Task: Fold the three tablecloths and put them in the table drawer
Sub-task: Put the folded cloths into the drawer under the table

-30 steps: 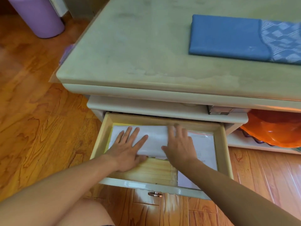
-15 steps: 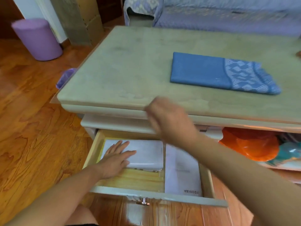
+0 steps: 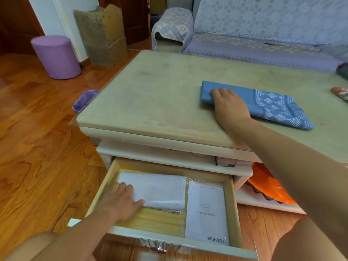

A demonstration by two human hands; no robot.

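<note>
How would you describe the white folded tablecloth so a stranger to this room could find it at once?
Start at the pale table and drop to its open drawer. The white folded tablecloth lies at the drawer's back left, under the left hand. Unlike the flat Toshiba booklet beside it, it is thick, soft and unprinted.

Right hand on blue tablecloth
</note>
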